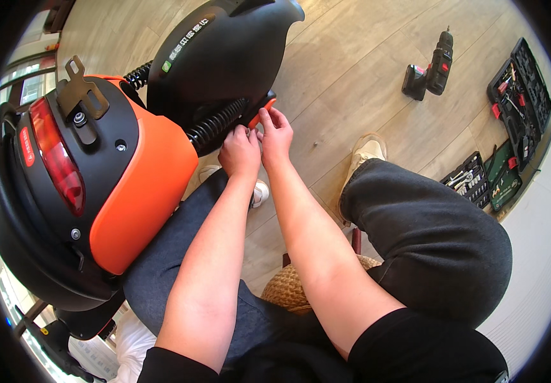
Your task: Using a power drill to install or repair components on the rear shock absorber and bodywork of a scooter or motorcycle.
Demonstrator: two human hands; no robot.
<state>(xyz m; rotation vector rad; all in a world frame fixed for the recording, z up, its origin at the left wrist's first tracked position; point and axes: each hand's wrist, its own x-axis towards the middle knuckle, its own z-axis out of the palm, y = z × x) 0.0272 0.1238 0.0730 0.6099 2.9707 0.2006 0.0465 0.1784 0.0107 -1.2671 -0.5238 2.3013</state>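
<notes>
An electric scooter's rear end stands at the left, with orange side panels (151,198), a red tail light (56,156) and a black mudguard (218,57). Both my hands meet at the lower end of a black coil-spring shock absorber (217,124). My left hand (240,153) is closed, its fingers curled together beside the spring; whatever it holds is hidden. My right hand (277,135) is closed too, thumb and fingers gripping the small orange end piece (262,116) by the wheel. The hands touch or nearly touch each other.
A cordless drill (440,64) lies on the wood floor at the upper right. Farther right are an opened black tool case (523,102) and a socket set (470,179). A small part (315,144) lies near my shoe (370,150). A metal bracket (84,92) sticks up from the scooter.
</notes>
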